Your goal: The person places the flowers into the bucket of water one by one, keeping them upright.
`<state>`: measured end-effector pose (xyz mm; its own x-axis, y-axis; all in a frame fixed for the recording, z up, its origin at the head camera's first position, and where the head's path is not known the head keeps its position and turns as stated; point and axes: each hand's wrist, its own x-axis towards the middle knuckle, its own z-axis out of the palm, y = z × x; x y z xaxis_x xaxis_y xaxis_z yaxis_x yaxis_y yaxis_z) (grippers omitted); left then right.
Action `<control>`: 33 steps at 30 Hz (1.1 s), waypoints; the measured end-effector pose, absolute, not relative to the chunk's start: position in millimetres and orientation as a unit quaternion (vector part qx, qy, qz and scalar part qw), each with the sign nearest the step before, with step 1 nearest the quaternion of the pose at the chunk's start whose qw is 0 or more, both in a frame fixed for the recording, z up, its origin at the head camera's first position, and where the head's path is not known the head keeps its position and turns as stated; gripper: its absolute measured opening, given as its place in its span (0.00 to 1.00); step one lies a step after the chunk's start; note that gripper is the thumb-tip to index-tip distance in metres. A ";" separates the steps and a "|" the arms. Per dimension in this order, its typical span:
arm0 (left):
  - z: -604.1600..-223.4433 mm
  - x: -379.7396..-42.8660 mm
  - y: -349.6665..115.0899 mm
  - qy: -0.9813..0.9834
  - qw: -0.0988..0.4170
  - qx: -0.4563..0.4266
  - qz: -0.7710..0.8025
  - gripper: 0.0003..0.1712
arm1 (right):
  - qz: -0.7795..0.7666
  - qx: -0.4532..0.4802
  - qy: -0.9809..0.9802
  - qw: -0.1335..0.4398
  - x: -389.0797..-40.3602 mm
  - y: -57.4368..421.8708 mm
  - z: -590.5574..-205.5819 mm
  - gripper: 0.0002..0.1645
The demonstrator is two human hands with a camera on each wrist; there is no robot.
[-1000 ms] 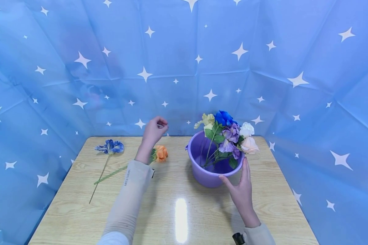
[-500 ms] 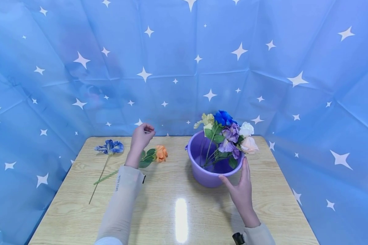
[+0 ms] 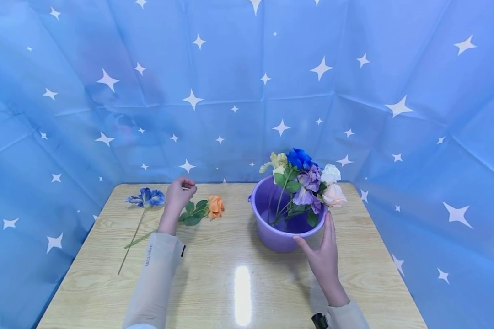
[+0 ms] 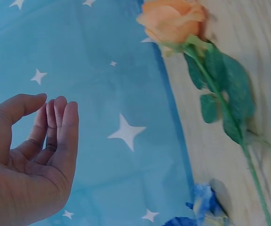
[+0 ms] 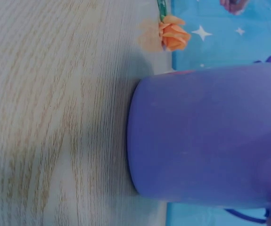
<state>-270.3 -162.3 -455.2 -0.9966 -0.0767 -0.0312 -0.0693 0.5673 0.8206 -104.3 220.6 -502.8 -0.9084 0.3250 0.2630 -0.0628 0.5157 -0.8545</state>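
My left hand (image 3: 179,195) hovers over the table's back left with nothing in its grasp. In the left wrist view its fingers (image 4: 69,136) bend loosely toward the thumb. Near it lie an orange rose (image 3: 216,207) with green leaves and, to the left, a blue iris-like flower (image 3: 146,198); their stems cross. My right hand (image 3: 324,260) holds the rim of a purple bucket (image 3: 280,240), thumb at the front and fingers at the right side. Inside the bucket lean artificial flowers: pale yellow, blue (image 3: 300,158), purple (image 3: 306,187), white (image 3: 331,173) and pale pink (image 3: 334,195).
The wooden table (image 3: 214,283) has a bright light reflection near its front. A blue curtain (image 3: 230,68) with white stars stands behind it and along both sides.
My left hand has moved left and somewhat down, away from the bucket, uncovering the orange rose's leaves. The right hand, bucket and its flowers have stayed in place.
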 end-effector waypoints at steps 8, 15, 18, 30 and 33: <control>-470.1 -265.4 -175.7 -0.880 -0.015 0.051 -0.472 0.11 | 0.488 -0.077 -0.846 0.200 -104.4 220.4 -502.5 0.68; -479.6 -261.1 -186.0 -0.891 -0.008 0.052 -0.451 0.11 | 0.489 -0.074 -0.846 0.201 -105.6 220.7 -500.9 0.68; -484.3 -260.0 -189.7 -0.891 -0.009 0.055 -0.450 0.11 | 0.491 -0.074 -0.845 0.199 -105.9 220.7 -500.8 0.68; -508.0 -252.3 -203.2 -0.891 -0.013 0.054 -0.451 0.12 | 0.492 -0.075 -0.844 0.200 -104.4 220.4 -501.3 0.68; -517.2 -251.6 -206.6 -0.888 -0.012 0.039 -0.458 0.15 | 0.493 -0.076 -0.843 0.199 -104.2 220.2 -501.1 0.68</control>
